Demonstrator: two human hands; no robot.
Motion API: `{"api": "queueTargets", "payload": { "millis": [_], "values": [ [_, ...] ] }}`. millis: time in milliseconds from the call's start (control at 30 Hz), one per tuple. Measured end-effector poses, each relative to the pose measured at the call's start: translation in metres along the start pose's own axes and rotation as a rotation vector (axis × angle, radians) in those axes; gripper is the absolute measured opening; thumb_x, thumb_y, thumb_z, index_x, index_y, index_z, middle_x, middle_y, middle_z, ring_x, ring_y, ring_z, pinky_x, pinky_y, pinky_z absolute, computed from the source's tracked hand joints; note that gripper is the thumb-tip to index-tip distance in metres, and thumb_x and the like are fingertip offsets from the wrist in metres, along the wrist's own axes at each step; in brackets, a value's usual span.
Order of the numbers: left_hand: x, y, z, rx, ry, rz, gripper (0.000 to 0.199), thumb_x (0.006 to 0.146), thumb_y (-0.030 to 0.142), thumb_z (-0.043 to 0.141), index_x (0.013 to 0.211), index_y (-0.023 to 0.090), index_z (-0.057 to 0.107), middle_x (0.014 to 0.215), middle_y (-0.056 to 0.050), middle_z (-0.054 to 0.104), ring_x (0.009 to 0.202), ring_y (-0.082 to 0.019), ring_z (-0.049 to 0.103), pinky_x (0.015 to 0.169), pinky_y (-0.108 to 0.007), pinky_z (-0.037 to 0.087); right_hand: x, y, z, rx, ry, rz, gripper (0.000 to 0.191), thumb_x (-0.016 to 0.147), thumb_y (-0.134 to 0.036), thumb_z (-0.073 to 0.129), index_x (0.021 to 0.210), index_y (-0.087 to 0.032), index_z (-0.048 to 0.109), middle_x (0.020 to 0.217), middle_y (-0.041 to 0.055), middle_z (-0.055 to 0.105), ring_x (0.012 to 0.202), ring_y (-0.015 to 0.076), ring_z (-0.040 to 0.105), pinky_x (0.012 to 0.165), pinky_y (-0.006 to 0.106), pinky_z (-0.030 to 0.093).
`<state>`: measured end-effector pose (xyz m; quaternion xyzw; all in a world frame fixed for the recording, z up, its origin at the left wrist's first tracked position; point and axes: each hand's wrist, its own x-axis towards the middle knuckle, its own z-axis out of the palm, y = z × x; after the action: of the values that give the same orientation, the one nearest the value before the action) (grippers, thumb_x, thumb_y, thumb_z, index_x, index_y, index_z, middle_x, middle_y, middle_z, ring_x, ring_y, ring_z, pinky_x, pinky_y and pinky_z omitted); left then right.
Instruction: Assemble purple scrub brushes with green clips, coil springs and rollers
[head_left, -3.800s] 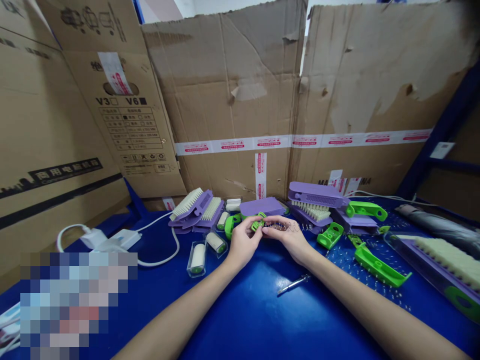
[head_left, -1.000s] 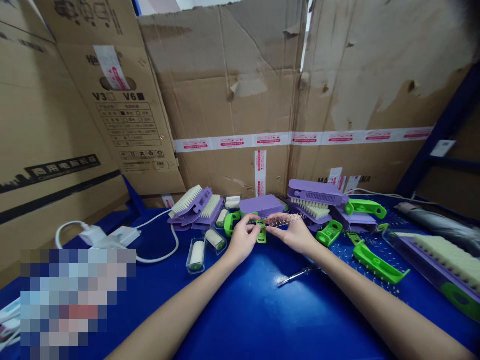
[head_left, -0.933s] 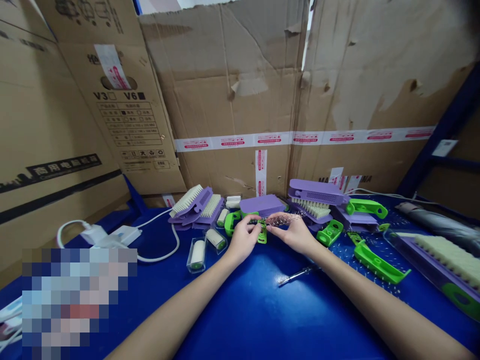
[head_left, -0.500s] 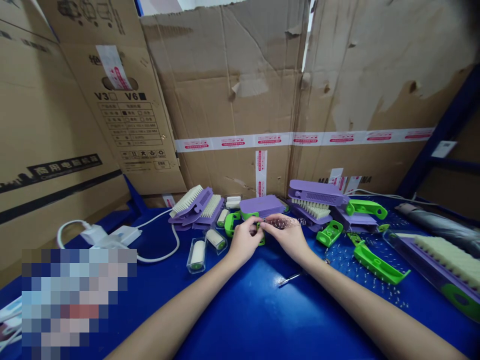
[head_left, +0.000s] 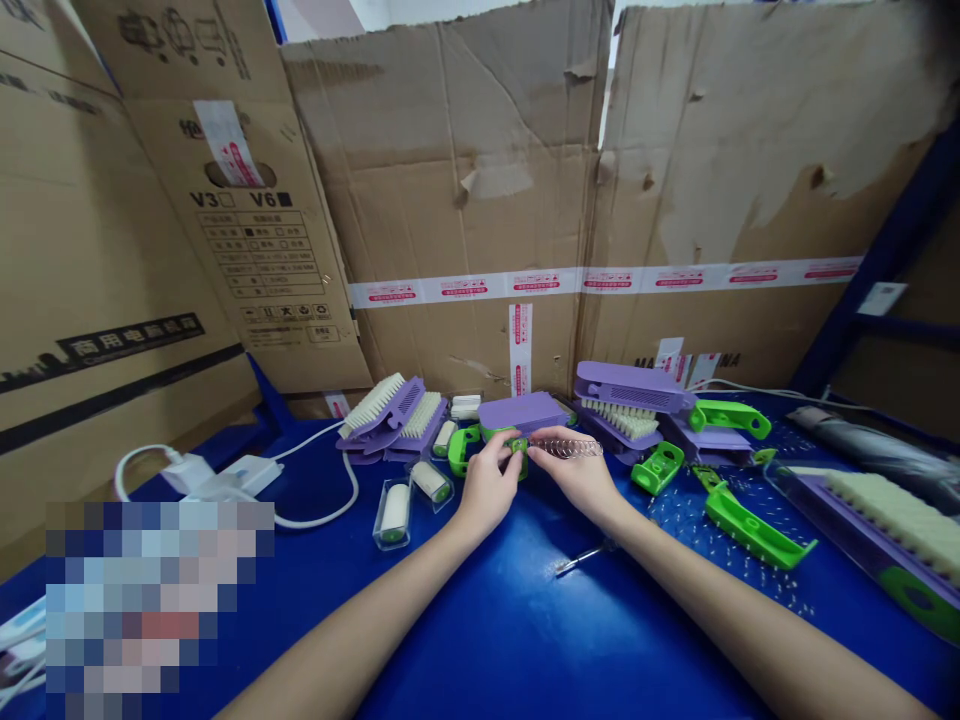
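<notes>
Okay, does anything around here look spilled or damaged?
Yes: tiny shiny pieces lie strewn around the long curved green plastic part at right, not gathered together. Behind, the brown cardboard panel has a torn surface.

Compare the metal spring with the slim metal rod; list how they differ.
Shape: the spring is coiled, while the rod is straight.
Place: the spring is held in the right hand; the rod lies on the blue table, touched by neither hand's fingers.
Shared: both are slender and have a metallic shine.
</notes>
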<state>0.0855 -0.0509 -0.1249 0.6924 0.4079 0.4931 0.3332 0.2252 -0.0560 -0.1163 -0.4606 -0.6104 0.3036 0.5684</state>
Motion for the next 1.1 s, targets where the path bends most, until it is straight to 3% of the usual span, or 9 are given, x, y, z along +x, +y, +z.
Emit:
{"api": "queueTargets", "payload": {
  "millis": [167, 367, 500, 633, 900, 1100],
  "values": [
    [0.005, -0.008, 0.002, -0.211, -0.020, -0.094, 0.038, 0.075, 0.007, 0.052, 0.113, 0.016, 0.052, 0.092, -0.007, 0.067, 0.087, -0.017, 0.064, 0.082, -0.030, 0.049, 0.002, 0.009, -0.001, 0.017, -0.099, -0.018, 0.022, 0.067, -0.032, 0.066, 0.083, -0.016, 0.066, 0.077, 0.0055, 0.070, 0.068, 0.0176, 0.064, 0.064, 0.029, 0.052],
    [0.008, -0.003, -0.001, -0.336, 0.038, -0.180, 0.032, 0.068, 0.001, 0.057, 0.098, 0.011, 0.060, 0.088, -0.008, 0.070, 0.084, -0.017, 0.066, 0.085, -0.031, 0.049, -0.001, 0.009, -0.001, -0.148, -0.121, -0.105, 0.019, 0.072, -0.028, 0.062, 0.087, -0.018, 0.067, 0.081, 0.0048, 0.070, 0.070, 0.0187, 0.065, 0.067, 0.030, 0.052],
    [0.009, -0.001, -0.003, -0.255, 0.095, -0.128, 0.025, 0.064, 0.001, 0.061, 0.086, 0.013, 0.065, 0.084, -0.006, 0.071, 0.081, -0.018, 0.066, 0.082, -0.032, 0.050, -0.003, 0.003, -0.006, -0.273, -0.158, -0.213, 0.019, 0.076, -0.024, 0.058, 0.092, -0.019, 0.066, 0.087, 0.0045, 0.071, 0.076, 0.0192, 0.066, 0.072, 0.031, 0.051],
    [0.008, -0.006, -0.003, -0.125, 0.137, -0.110, 0.025, 0.065, 0.006, 0.064, 0.087, 0.014, 0.070, 0.085, -0.007, 0.071, 0.077, -0.019, 0.065, 0.079, -0.034, 0.051, -0.003, -0.001, -0.009, -0.319, -0.179, -0.259, 0.018, 0.078, -0.024, 0.056, 0.093, -0.020, 0.066, 0.087, 0.0046, 0.071, 0.077, 0.0196, 0.066, 0.072, 0.031, 0.050],
    [0.008, -0.007, 0.001, -0.358, 0.095, -0.239, 0.043, 0.065, 0.003, 0.062, 0.107, 0.010, 0.062, 0.081, -0.007, 0.072, 0.073, -0.017, 0.067, 0.070, -0.028, 0.054, -0.001, 0.007, -0.005, -0.231, -0.118, -0.167, 0.017, 0.073, -0.027, 0.061, 0.087, -0.018, 0.067, 0.082, 0.0044, 0.071, 0.070, 0.0184, 0.065, 0.066, 0.028, 0.051],
    [0.008, -0.004, 0.000, -0.434, 0.072, -0.250, 0.043, 0.061, -0.001, 0.065, 0.103, 0.008, 0.064, 0.093, -0.011, 0.071, 0.084, -0.020, 0.067, 0.083, -0.032, 0.052, 0.000, 0.009, -0.004, -0.244, -0.133, -0.134, 0.015, 0.072, -0.026, 0.063, 0.083, -0.018, 0.068, 0.078, 0.0036, 0.071, 0.067, 0.0172, 0.065, 0.063, 0.027, 0.051]
  ]
}}
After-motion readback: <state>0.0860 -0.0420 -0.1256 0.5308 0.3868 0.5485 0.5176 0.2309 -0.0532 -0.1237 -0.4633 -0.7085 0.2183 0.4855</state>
